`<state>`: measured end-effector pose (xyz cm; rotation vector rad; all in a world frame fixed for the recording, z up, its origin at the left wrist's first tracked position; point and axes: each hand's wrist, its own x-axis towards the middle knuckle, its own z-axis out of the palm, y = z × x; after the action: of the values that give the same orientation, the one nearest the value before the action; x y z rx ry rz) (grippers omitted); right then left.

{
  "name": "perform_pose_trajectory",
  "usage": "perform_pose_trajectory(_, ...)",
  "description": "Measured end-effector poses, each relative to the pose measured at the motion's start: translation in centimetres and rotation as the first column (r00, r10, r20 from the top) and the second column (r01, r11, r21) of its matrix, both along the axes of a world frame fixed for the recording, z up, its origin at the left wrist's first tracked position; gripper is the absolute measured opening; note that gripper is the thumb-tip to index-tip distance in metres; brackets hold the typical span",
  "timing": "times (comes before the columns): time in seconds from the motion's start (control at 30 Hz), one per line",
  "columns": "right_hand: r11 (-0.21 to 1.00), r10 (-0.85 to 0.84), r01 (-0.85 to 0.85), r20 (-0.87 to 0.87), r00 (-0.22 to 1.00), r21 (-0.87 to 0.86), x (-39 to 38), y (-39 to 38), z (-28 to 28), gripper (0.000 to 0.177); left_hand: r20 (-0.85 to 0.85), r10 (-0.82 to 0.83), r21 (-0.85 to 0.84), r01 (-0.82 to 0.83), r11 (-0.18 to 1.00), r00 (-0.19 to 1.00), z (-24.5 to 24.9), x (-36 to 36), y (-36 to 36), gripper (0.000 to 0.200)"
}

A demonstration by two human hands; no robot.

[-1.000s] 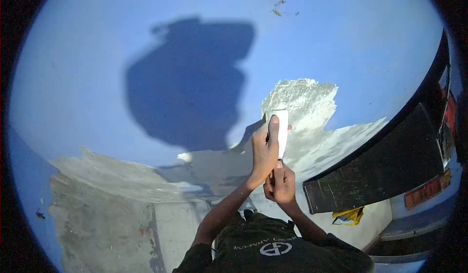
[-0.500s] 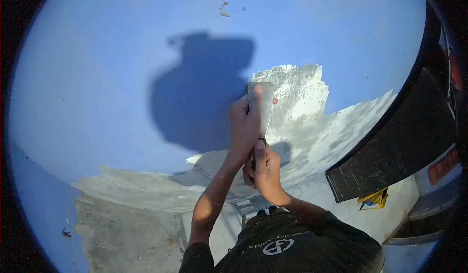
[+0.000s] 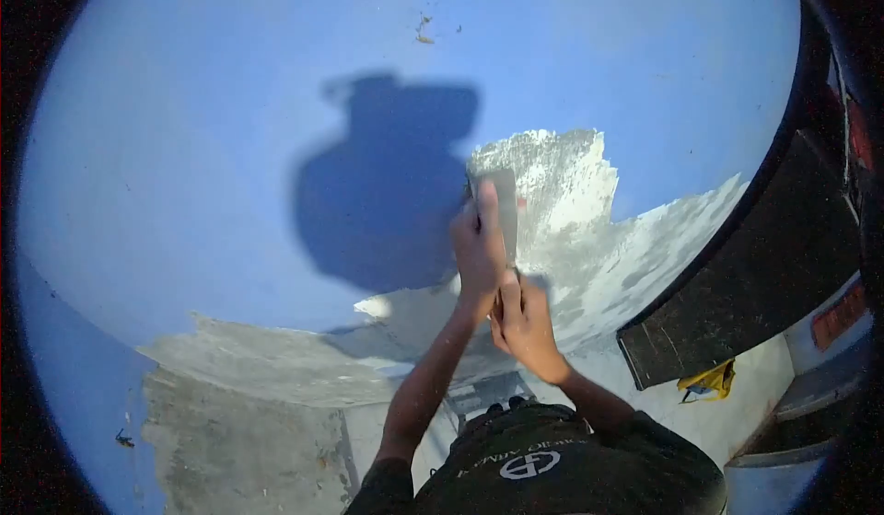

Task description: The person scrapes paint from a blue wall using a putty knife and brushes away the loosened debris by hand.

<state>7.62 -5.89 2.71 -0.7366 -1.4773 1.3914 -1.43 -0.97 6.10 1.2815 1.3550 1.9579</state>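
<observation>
A wide metal scraper [image 3: 506,211] stands nearly upright against the scraped edge of a blue painted wall [image 3: 645,73]. My left hand [image 3: 479,253] grips its blade from the left, one finger laid flat along the metal. Below it, my right hand [image 3: 528,322] is closed around the handle, which is mostly hidden by the fingers. Beside the blade, a patch of white and grey bare plaster [image 3: 571,179] with ragged edges runs down the wall. The blade's upper edge lies at the left border of this patch.
A large dark panel [image 3: 755,266] stands at the right, with a yellow item [image 3: 709,381] below it. Grey bare plaster [image 3: 239,441] covers the lower left. A round-shaped shadow [image 3: 378,193] falls on the blue paint left of my hands.
Both hands and the scraper have moved down and slightly right along the wall. The blade has tilted a little to the left at its top.
</observation>
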Motion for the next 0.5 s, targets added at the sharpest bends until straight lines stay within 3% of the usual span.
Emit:
perform_pose_trajectory(0.07,0.999,0.03,-0.029,0.015,0.999,-0.044,0.4,-0.3,0.5,0.038,0.058,-0.015,0.041,0.012,0.999,0.998,0.9,0.5,-0.5,0.052)
perform_pose_trajectory(0.13,0.999,0.049,-0.048,-0.063,0.997,0.013,-0.1,0.1,0.6,0.039,0.023,-0.026,-0.082,0.028,0.996,0.999,2.0,-0.1,-0.7,0.052)
perform_pose_trajectory(0.27,0.999,0.008,-0.008,-0.003,1.0,0.035,0.0,-0.1,-0.6,0.038,-0.076,0.078,-0.008,-0.079,0.997,0.994,-0.1,-0.2,-0.1,0.052)
perform_pose_trajectory(0.37,0.999,0.047,-0.047,-0.093,0.995,0.0,-0.2,-0.4,2.2,0.042,-0.01,-0.02,-0.04,0.02,0.999,1.0,3.2,0.2,-0.5,0.05)
perform_pose_trajectory(0.47,1.0,0.014,-0.013,-0.033,0.999,0.005,-0.2,-0.5,-0.6,0.043,-0.049,-0.017,0.062,0.02,0.998,0.999,-1.4,-0.4,0.4,0.049)
perform_pose_trajectory(0.5,0.998,0.055,-0.055,-0.012,0.998,-0.03,0.5,-1.1,-1.9,0.043,-0.101,0.041,-0.04,-0.045,0.998,0.994,-3.5,-0.6,-0.2,0.045)
